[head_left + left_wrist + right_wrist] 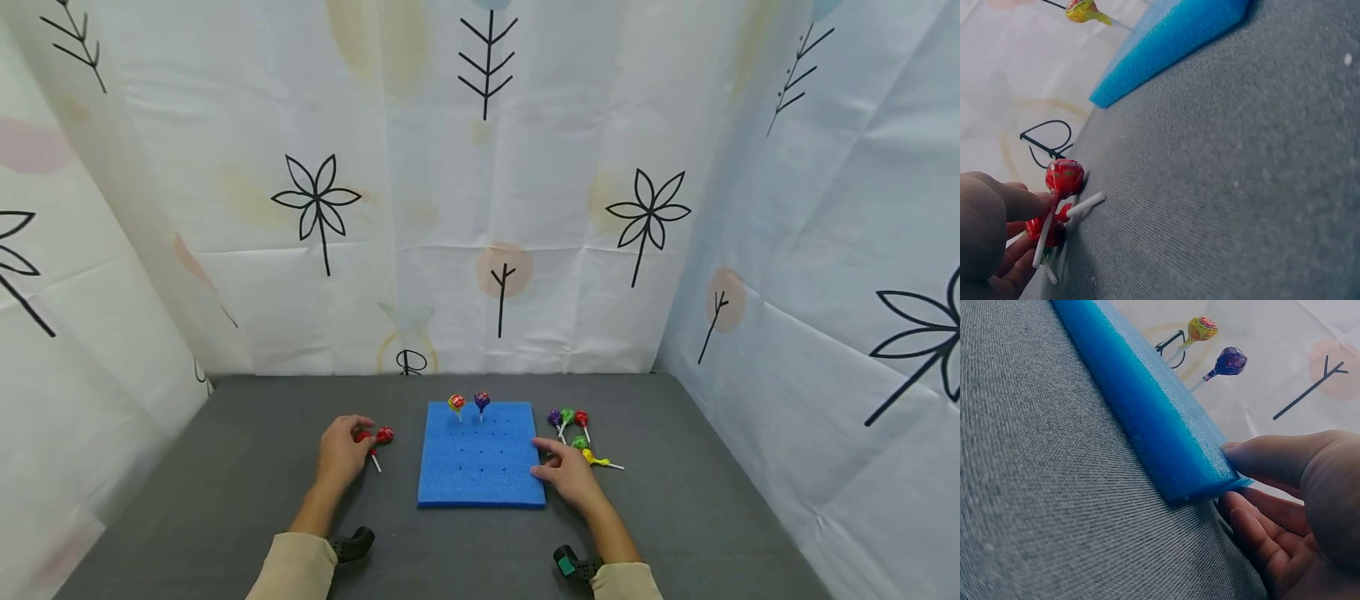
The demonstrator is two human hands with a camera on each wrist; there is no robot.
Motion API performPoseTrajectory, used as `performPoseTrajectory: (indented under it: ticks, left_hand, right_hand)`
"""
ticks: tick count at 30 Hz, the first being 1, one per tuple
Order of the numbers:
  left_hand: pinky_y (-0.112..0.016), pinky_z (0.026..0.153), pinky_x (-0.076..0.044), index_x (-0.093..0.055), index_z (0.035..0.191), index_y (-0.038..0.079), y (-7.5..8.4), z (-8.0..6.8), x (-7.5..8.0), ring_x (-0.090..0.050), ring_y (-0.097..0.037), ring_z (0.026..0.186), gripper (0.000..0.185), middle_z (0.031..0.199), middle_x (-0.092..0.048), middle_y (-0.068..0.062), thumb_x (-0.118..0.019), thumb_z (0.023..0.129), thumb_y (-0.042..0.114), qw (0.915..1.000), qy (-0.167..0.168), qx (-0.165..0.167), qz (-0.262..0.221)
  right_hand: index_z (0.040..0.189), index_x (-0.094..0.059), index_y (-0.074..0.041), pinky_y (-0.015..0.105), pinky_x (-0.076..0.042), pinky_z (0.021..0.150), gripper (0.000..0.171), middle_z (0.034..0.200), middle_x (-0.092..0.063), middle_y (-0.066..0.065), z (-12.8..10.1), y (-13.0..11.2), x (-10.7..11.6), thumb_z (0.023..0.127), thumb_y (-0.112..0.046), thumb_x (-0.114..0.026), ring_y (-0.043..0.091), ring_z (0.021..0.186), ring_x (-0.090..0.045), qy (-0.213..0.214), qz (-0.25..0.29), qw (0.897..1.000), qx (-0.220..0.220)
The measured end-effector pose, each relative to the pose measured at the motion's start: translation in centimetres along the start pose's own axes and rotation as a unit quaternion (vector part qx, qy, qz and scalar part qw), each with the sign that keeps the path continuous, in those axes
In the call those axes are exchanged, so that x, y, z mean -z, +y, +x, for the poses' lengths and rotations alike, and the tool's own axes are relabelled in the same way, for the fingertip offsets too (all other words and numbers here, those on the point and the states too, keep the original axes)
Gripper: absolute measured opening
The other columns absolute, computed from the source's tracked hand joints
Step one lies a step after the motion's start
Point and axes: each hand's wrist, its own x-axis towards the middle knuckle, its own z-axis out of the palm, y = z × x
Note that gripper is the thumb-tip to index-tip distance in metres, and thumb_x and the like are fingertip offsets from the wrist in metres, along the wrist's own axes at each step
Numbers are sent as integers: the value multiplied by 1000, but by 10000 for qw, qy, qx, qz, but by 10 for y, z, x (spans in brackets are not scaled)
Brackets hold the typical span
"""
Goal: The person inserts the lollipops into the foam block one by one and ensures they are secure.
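My left hand is at the left of the table, its thumb and fingers around a red lollipop, partly hidden by the hand. Against the thumb tip lies another red lollipop, its white stick crossing the first. My right hand holds the right edge of a blue foam board, thumb on top and fingers at its side. Upright in the board's back row stand a yellow-and-red lollipop and a purple lollipop. Rows of small holes mark the board.
Right of the board lie a purple lollipop, a green one, a red one, another green one and a yellow one, close to the right hand. Patterned white cloth walls the grey table at back and sides.
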Motion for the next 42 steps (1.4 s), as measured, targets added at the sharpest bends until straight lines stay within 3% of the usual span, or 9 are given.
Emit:
performPoseTrajectory:
  ticks: [8, 19, 26, 35, 42]
  left_hand:
    - [-48, 76, -44, -71, 95, 1, 1, -2, 4, -57, -31, 83, 20, 89, -62, -14, -79, 78, 5, 9997, -118, 97, 190]
    - [-51, 80, -44, -69, 104, -3, 1, -2, 11, -59, -36, 92, 29, 93, -63, -16, -77, 81, 14, 9964, -544, 488, 441]
    - [-52, 76, -47, -69, 108, -2, 4, -1, 14, -61, -35, 91, 33, 97, -67, -15, -76, 83, 19, 9906, -870, 657, 820]
    - [-46, 70, -47, -72, 95, 2, 1, -1, 15, -59, -26, 78, 22, 82, -65, -6, -80, 80, 16, 9932, -868, 621, 476]
    - [-46, 73, -47, -71, 93, 4, 1, 0, 18, -59, -27, 81, 22, 84, -66, -5, -81, 79, 16, 9919, -1022, 637, 413]
  right_hand:
    - [126, -63, -5, 31, -44, 61, 44, 107, -63, 9, -1, -1, 1, 84, -5, -75, 16, 75, -54, -19, 30, 10000, -14]
    - [126, -64, -4, 31, -45, 62, 44, 110, -64, 10, -1, -1, 1, 84, -3, -74, 16, 75, -56, -38, 56, 10000, 49]
    - [126, -64, -5, 31, -45, 62, 43, 112, -63, 11, -1, -1, 1, 84, -4, -74, 16, 76, -55, -30, 29, 10000, 33]
    - [126, -64, -4, 30, -45, 62, 44, 117, -62, 12, -1, 2, 1, 84, -6, -75, 16, 76, -55, -16, 4, 10000, 57]
    - [126, -64, -4, 31, -46, 63, 44, 118, -62, 13, -1, 1, 1, 84, -6, -75, 16, 77, -55, 24, 34, 10000, 27]
